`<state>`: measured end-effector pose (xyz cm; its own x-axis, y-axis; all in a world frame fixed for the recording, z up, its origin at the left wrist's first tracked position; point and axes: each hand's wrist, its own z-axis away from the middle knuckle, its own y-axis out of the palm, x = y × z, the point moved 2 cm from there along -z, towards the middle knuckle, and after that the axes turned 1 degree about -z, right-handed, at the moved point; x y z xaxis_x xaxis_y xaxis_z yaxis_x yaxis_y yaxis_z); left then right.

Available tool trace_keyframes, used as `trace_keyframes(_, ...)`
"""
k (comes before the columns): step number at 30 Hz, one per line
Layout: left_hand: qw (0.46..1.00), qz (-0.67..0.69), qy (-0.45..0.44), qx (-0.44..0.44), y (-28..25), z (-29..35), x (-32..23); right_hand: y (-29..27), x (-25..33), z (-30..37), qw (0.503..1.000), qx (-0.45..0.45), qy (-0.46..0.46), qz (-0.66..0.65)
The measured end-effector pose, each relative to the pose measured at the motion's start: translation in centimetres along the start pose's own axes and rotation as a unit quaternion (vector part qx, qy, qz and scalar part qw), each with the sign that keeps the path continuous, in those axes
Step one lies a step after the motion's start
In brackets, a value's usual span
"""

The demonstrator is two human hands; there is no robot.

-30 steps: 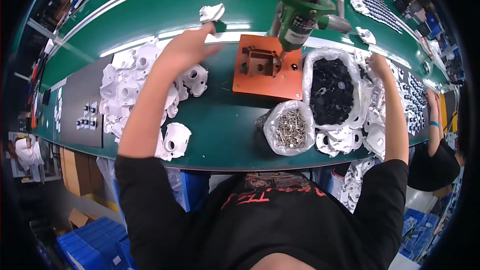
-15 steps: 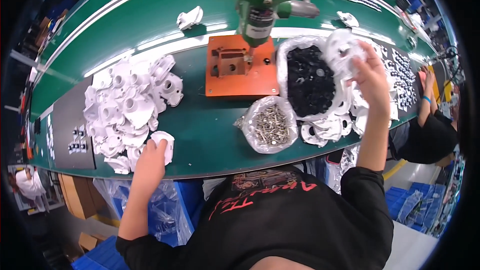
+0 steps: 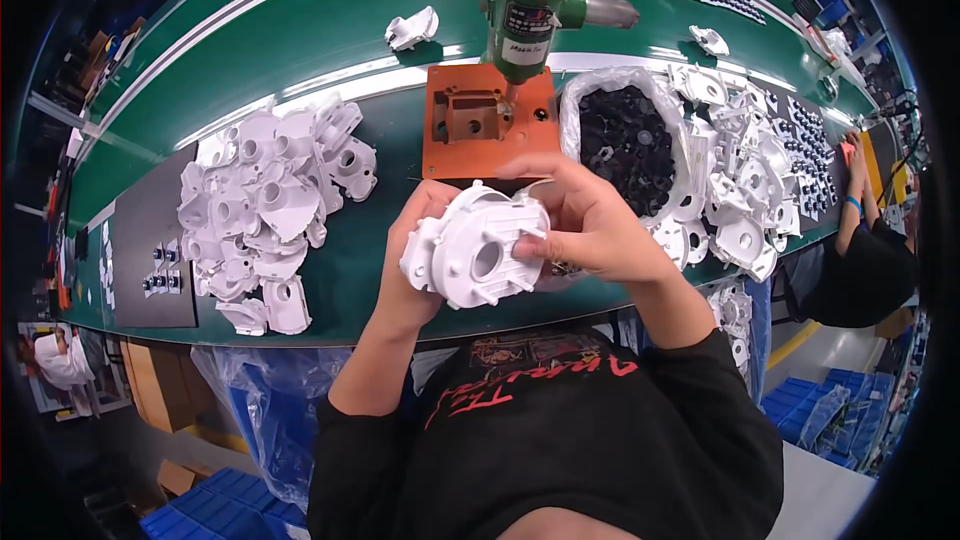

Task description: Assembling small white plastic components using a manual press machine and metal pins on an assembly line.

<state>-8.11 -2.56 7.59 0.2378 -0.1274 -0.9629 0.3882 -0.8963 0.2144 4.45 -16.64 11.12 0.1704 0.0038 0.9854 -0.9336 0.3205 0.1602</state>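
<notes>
Left hand (image 3: 400,295) and right hand (image 3: 600,232) face each other — fingers (image 3: 560,172) of both gripping white plastic parts (image 3: 460,275).

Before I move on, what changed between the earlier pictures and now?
The right hand lifted a white part from the right pile and carried it left. The left hand came back from the far side, reached to the near edge of the left pile, then moved right. The hands now meet around the white part, nearer than the orange block. The block, green press and black parts stayed put.
</notes>
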Motion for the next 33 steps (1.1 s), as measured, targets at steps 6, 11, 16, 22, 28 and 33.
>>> trace_keyframes(6,0.999,0.001,0.003,-0.054,0.9,1.1,1.4,-0.3,-1.0,0.5,0.999,-0.015,0.045,0.002)
trace_keyframes(11,0.996,0.041,0.071,0.019,1.4,0.9,1.7,0.2,-3.0,0.7,0.997,-0.02,0.052,-0.061)
trace_keyframes(16,0.96,0.269,0.066,-0.038,2.5,1.1,2.2,-0.4,-4.6,0.5,0.997,-0.036,-0.045,-0.06)
trace_keyframes(22,0.995,0.035,0.082,0.041,0.5,-0.6,2.0,-2.1,-2.4,0.7,0.96,-0.095,-0.102,0.242)
trace_keyframes(28,0.79,-0.558,0.239,0.085,-0.6,-6.9,0.5,-11.0,-3.3,2.9,0.723,-0.305,-0.026,0.619)
trace_keyframes(33,0.738,-0.603,0.291,0.087,-1.5,-10.7,3.3,-11.8,-3.6,2.7,0.753,-0.292,-0.021,0.59)
